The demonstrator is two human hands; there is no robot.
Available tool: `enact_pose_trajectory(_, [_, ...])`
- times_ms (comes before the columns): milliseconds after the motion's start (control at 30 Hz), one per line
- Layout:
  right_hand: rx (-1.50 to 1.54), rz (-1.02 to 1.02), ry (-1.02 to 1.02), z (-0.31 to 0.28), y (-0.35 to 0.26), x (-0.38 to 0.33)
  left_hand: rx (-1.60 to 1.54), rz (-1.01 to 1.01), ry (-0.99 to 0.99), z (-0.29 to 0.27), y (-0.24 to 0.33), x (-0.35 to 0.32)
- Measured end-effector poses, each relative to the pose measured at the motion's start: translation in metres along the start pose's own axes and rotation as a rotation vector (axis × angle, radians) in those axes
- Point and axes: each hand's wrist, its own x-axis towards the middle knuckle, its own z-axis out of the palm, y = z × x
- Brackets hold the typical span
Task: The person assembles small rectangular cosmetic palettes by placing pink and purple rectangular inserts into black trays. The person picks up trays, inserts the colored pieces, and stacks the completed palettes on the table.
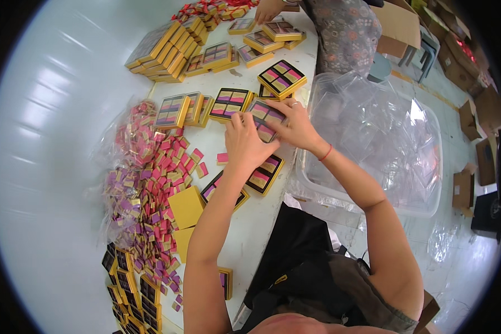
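Both of my hands are on a yellow-edged box (pixel 266 113) filled with pink and gold wrapped pieces under a transparent lid. My left hand (pixel 244 140) grips its near left side, fingers bent over the lid. On the right side, my right hand (pixel 296 126) presses along the edge, thumb and fingers closed on it. Just left lies an uncovered box (pixel 229 103) of pink and gold pieces. Beyond, another open box (pixel 282 78) with pink and purple pieces rests tilted on others. Nearer me, a filled box (pixel 265 174) sits partly under my left forearm.
Loose wrapped pieces (pixel 170 161) spill from plastic bags on the left. Lidded boxes (pixel 161 53) are stacked farther back, with black-lined boxes (pixel 129 284) at lower left. A bin (pixel 373 139) of transparent lids stands right of the table. Another person's hand (pixel 269 10) touches boxes at the far end.
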Motion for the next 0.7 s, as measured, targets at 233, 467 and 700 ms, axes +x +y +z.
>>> enact_pose_trajectory(233, [-0.157, -0.006, 0.315, -0.065, 0.084, -0.021, -0.232, 0.17, 0.223, -0.01, -0.015, -0.006])
enact_pose_trajectory(467, [-0.903, -0.016, -0.053, -0.108, 0.147, -0.062, -0.035, -0.292, 0.4, -0.115, -0.167, 0.062])
enact_pose_trajectory(700, [-1.05, 0.022, -0.11, -0.103, 0.166, -0.05, 0.005, -0.427, 0.133, -0.102, -0.235, 0.091])
